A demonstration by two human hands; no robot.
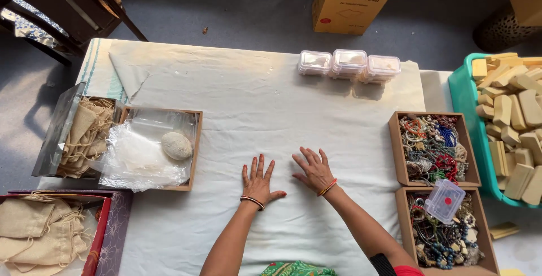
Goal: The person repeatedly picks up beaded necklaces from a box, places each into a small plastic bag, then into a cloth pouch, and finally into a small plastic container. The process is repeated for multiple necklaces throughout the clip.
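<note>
Both hands lie flat, palms down, fingers spread apart and holding nothing, on the white cloth [254, 101] covering the bench: left hand [257, 183] beside right hand [314, 170], near the front edge. The cloth is pale, creased, bare around them. A box of clear bags [155, 149] sits left, bead boxes [432, 147] right; small lidded containers [349, 64] line the far edge
</note>
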